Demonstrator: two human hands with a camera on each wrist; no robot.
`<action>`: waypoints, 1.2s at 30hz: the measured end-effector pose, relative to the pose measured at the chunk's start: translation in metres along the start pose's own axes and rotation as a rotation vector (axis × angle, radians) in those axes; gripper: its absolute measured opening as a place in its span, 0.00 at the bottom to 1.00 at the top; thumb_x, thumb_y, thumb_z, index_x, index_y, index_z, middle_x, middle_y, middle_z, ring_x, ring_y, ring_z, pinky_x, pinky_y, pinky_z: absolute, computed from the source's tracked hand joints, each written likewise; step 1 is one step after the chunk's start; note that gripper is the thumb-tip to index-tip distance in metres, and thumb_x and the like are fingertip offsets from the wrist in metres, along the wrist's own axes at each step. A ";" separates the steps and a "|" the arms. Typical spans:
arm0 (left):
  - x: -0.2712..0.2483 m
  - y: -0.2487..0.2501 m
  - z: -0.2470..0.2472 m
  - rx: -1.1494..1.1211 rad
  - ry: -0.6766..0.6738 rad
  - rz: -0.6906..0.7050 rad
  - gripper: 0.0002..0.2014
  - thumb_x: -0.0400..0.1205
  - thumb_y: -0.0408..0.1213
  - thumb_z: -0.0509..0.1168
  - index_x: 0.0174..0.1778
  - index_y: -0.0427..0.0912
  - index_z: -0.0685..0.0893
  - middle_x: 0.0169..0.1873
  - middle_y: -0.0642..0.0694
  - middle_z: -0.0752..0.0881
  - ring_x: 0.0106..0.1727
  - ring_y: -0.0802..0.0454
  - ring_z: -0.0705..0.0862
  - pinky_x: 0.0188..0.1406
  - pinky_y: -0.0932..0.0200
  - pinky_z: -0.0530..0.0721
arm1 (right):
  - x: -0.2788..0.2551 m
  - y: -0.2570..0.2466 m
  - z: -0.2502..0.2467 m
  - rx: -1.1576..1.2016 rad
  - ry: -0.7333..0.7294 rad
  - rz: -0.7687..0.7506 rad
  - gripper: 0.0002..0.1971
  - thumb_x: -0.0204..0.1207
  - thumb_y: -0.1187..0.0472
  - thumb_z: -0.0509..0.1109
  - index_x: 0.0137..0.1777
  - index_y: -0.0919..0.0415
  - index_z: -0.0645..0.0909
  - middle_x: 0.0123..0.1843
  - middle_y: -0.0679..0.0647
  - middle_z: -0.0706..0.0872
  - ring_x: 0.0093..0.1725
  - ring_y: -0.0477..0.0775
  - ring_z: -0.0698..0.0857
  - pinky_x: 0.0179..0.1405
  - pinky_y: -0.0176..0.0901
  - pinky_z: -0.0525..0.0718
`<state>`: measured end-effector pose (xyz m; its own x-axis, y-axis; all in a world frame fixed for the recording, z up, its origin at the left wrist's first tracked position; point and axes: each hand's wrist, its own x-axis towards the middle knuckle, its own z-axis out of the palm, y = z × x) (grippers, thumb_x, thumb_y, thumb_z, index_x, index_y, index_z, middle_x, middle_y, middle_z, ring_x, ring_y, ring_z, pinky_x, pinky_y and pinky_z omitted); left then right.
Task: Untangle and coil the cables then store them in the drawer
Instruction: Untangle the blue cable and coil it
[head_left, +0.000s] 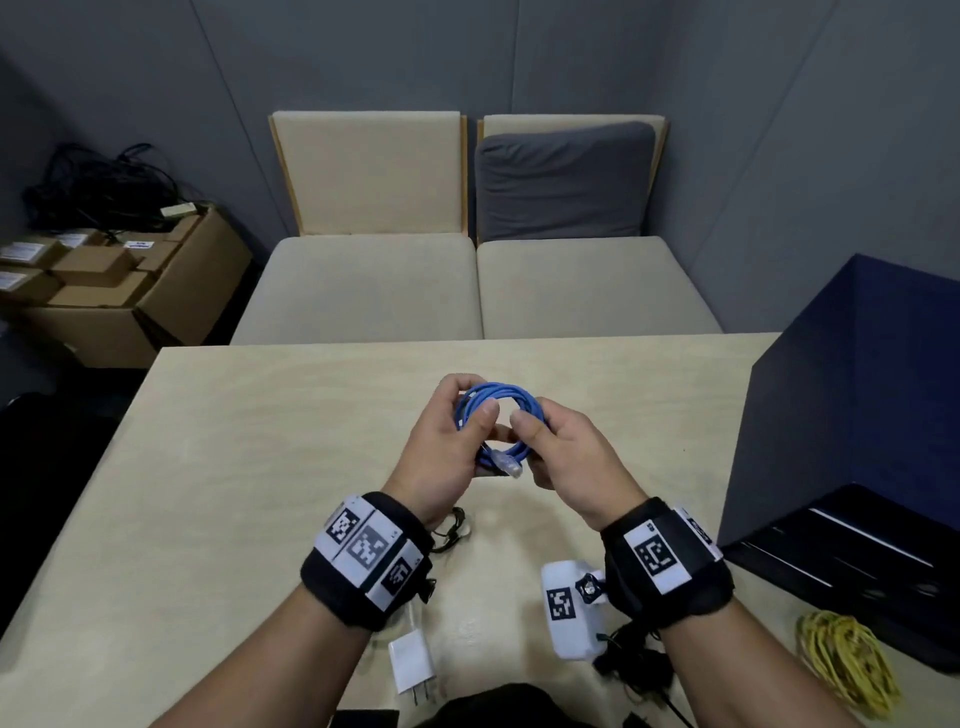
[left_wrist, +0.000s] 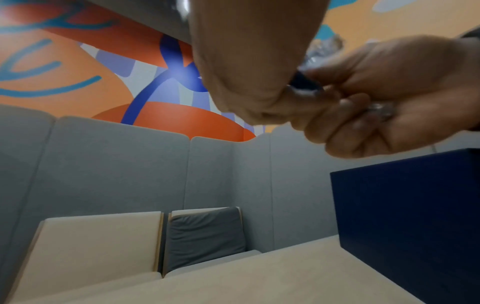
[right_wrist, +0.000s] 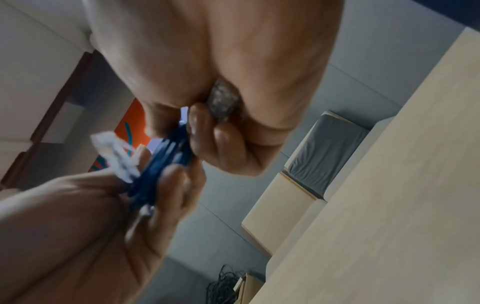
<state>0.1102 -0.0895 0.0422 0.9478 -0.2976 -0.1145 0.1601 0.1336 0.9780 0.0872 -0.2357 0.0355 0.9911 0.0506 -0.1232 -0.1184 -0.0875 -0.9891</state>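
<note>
Both hands pinched the blue cable (head_left: 501, 421) between them, held clear above the table (head_left: 291, 447). Head view: left hand (head_left: 441, 452) had its thumb pressed across the left side of the coil, fingers curled behind it; right hand (head_left: 566, 462) clamped the right side, thumb on top. Coil was wound into several small loops, with a clear plug (head_left: 506, 462) hanging at its lower edge. Yellow cable (head_left: 847, 660) lay bundled at the table's right edge, just beside the dark blue drawer unit (head_left: 852, 415). White charger (head_left: 413, 662) and some black cable (head_left: 631, 662) lay near the person, under the wrists.

Left wrist view: heavily blurred. Right hand (left_wrist: 394, 96) showed fingers curled round a dark strand; only a short piece of blue cable (left_wrist: 302, 81) was visible. Drawer unit (left_wrist: 415, 216) stood on the right.

Right wrist view: also blurred. Blue cable (right_wrist: 161, 164) ran edge-on between the fingers of both hands, the clear plug (right_wrist: 114, 154) sticking out to the left.

Judgement: cable looks light, springy and rather smooth, so the loops will likely spring open if released. Best hold is across all the turns at one point, not on a single strand or the plug; its clip looks fragile.
</note>
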 end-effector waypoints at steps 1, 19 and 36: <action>-0.002 0.000 0.003 0.017 0.011 0.033 0.09 0.87 0.34 0.57 0.61 0.48 0.73 0.38 0.46 0.86 0.32 0.42 0.85 0.36 0.43 0.89 | -0.001 -0.001 0.000 0.043 -0.009 -0.008 0.12 0.86 0.56 0.61 0.41 0.58 0.76 0.21 0.42 0.70 0.20 0.44 0.61 0.23 0.39 0.60; -0.003 -0.002 0.004 0.140 0.056 0.203 0.12 0.85 0.29 0.62 0.56 0.49 0.84 0.39 0.57 0.85 0.27 0.45 0.85 0.19 0.44 0.86 | 0.002 -0.001 -0.016 0.248 0.214 0.034 0.13 0.87 0.71 0.52 0.44 0.64 0.76 0.39 0.58 0.80 0.34 0.57 0.80 0.34 0.48 0.86; 0.009 -0.018 -0.008 0.236 0.177 0.236 0.08 0.82 0.39 0.65 0.52 0.57 0.85 0.45 0.55 0.88 0.31 0.44 0.86 0.37 0.33 0.87 | -0.004 -0.009 0.010 0.129 0.132 0.088 0.07 0.85 0.63 0.59 0.50 0.50 0.75 0.45 0.54 0.88 0.43 0.51 0.84 0.45 0.43 0.74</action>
<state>0.1177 -0.0869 0.0220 0.9874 -0.1137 0.1103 -0.1165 -0.0492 0.9920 0.0832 -0.2253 0.0439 0.9749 -0.0833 -0.2063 -0.2033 0.0425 -0.9782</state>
